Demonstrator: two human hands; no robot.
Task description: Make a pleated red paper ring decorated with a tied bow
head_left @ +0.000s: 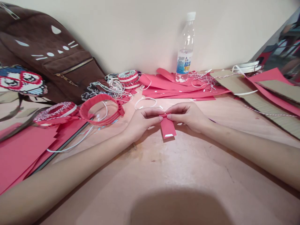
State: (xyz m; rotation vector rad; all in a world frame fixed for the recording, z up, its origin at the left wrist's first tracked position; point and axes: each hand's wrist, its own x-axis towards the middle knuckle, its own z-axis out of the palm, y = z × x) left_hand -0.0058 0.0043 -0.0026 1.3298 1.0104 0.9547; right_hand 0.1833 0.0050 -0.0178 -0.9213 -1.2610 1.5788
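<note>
Between my two hands is a small red paper strip, its upper end rolled into a narrow tube. A piece of white tape sits near the strip's lower end. My left hand pinches the left side of the roll between thumb and fingers. On the other side, my right hand pinches the right side the same way. The strip hangs down toward me, just over the tabletop. A red paper ring with small rolled tubes at its right side stands left of my left hand.
A brown backpack leans at the left. Red sheets lie below it. Rolls of red-and-white cord and a water bottle stand at the back, by more red paper. Cardboard lies at right.
</note>
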